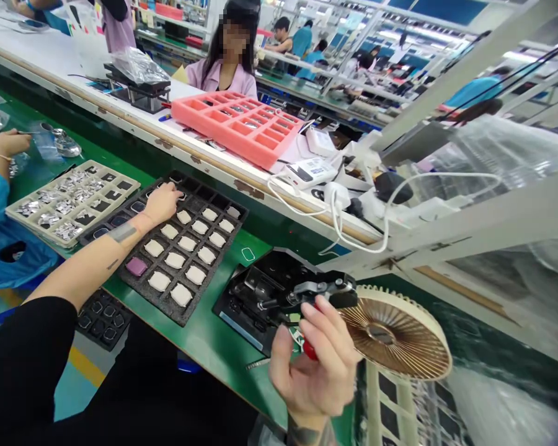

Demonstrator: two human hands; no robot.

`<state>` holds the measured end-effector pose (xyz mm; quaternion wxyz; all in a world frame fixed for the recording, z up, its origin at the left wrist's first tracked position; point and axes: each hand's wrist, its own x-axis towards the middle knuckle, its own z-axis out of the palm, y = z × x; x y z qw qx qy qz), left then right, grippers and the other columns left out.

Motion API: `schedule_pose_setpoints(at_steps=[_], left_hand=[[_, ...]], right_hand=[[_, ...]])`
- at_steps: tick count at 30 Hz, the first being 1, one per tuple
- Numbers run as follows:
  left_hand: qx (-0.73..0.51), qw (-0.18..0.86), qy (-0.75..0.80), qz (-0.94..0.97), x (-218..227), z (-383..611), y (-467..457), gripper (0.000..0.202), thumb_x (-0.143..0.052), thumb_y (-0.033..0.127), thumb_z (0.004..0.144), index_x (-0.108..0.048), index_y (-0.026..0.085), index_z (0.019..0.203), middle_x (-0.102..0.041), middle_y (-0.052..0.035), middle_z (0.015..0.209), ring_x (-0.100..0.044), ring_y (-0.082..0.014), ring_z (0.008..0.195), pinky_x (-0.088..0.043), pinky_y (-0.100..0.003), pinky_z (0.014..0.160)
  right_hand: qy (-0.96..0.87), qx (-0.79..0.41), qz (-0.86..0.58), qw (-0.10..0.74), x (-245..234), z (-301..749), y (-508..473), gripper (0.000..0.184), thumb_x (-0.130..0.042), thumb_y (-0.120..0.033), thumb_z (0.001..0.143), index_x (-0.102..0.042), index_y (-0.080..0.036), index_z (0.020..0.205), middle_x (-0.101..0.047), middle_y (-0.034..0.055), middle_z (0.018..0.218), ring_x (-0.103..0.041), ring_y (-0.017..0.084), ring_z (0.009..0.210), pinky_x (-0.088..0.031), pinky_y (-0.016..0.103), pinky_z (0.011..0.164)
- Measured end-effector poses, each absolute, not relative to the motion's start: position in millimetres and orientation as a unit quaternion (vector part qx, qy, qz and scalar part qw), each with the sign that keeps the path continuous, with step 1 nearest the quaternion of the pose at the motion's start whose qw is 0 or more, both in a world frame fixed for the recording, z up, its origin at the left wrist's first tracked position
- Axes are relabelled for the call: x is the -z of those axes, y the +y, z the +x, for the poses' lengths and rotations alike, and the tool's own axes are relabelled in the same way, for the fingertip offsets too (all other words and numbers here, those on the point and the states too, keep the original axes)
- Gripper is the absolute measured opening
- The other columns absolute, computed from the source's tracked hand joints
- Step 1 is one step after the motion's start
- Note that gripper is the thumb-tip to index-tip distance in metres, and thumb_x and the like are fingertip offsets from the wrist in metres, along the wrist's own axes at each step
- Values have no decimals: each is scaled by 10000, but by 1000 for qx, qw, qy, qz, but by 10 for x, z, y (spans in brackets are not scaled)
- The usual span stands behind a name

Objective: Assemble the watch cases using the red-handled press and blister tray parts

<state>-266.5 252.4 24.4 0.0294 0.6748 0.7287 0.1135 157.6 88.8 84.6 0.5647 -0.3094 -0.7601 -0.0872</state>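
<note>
My left hand (164,203) reaches over a black foam tray (142,275), fingers closed at a dark rounded-square piece (181,196) in a far compartment. Part of that piece is hidden by the fingertips. Pale rounded-square pieces (177,259) fill many nearer compartments, along with one purple piece (136,266). My right hand (318,359) is curled round the red handle (309,348) of a toggle clamp (323,287). The clamp sits on a black press fixture (265,291) on the green bench. A thin white rounded frame (248,254) lies behind the fixture.
A round fan (400,334) stands close to the right of the clamp. Left is a cream tray (69,198) of small metal parts, near a co-worker's hand (10,144). A pink foam tray (237,127) and white cables (339,217) rest on the raised shelf.
</note>
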Motion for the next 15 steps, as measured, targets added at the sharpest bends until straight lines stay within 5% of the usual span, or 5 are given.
schedule_pose_setpoints(at_steps=[4,7,10,12,15], left_hand=[[-51,42,724,687,-317,-2830,2954,390,-597,184,1003,-813,155,1327,-708,-193,1400,-572,-328,1272,-456,-446,1112],[-22,35,733,679,-381,-2791,3084,312,-674,194,976,-813,94,1237,-756,-214,1290,-637,-311,1224,-476,-432,1105],[-19,24,747,664,-499,-2696,3025,285,-645,216,1015,-767,-6,1146,-761,-240,1242,-689,-311,1233,-504,-416,1099],[-37,19,752,658,-574,-2647,2936,466,-467,323,1116,-703,-65,1219,-731,-210,1320,-676,-315,1325,-503,-415,1116],[-117,14,767,631,-608,-2532,2674,794,-184,470,1077,-627,-168,1240,-728,-87,1099,-700,-280,1246,-488,-537,1015]], right_hand=[[-687,103,-393,602,-800,1980,642,807,-842,-67,786,-647,-243,1549,-714,123,1362,-769,268,1138,-656,444,937],[-762,50,-498,411,-587,2384,423,421,-712,-166,967,-725,-184,1387,-766,94,1206,-749,209,1052,-618,383,896],[-851,81,-484,189,-255,2586,207,327,-547,-170,1042,-723,-170,1318,-752,98,1267,-689,221,1096,-600,401,929],[-856,115,-491,112,-59,2566,83,406,-518,-93,1014,-717,-187,1356,-732,98,1351,-643,244,1150,-570,417,953],[-871,107,-473,73,132,2450,11,327,-562,-136,1029,-731,-154,1308,-729,119,1337,-608,234,1114,-521,385,883]])
